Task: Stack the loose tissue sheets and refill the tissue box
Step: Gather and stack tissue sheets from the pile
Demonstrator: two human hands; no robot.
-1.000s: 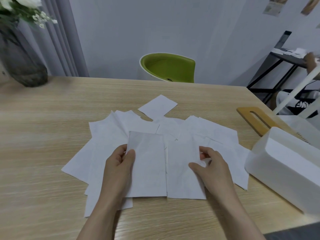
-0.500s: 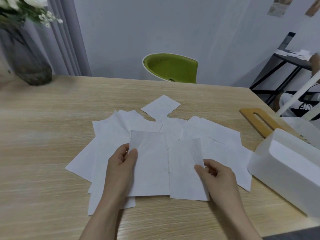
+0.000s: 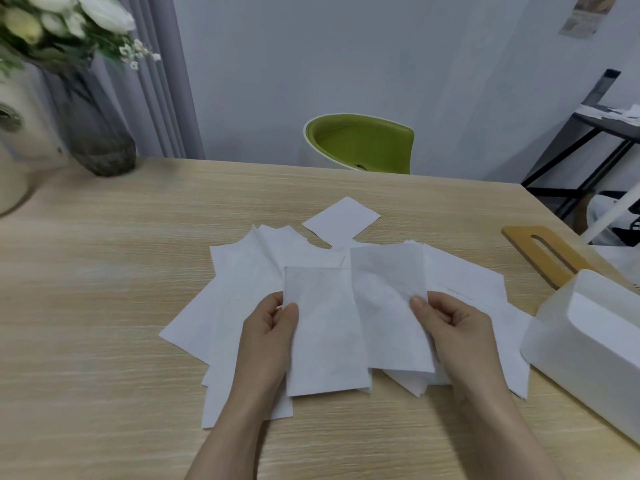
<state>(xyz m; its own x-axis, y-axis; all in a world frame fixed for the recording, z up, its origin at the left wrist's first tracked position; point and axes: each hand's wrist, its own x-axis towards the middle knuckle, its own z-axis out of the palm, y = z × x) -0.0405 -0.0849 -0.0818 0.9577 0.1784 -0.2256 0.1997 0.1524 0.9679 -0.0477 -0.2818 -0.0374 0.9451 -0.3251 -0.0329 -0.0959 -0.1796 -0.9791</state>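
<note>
I hold one tissue sheet in each hand and the step is to lay the right one squarely onto the left, so I want their long edges parallel and the near corners matched before I let go; thin sheets like these probably fold or drift if moved fast, so a slow slide seems safest. My left hand [image 3: 273,332] pinches the left sheet [image 3: 325,337] along its left edge, thumb on top, fingers curled beneath. My right hand [image 3: 453,327] grips the right sheet [image 3: 389,306] at its right edge, thumb pressed on the upper face, the sheet lifted and tilted so its left side overlaps the other. Both forearms come in from the near edge of the worktop [image 3: 104,306], wrists roughly level, palms turned inward toward each other. The rest of the loose tissue sheets [image 3: 242,289] lie fanned beneath and around my hands, one small square [image 3: 341,221] set apart farther back. The white tissue box [image 3: 588,344] stands open at my right, its wooden lid [image 3: 543,258] lying just behind it.
</note>
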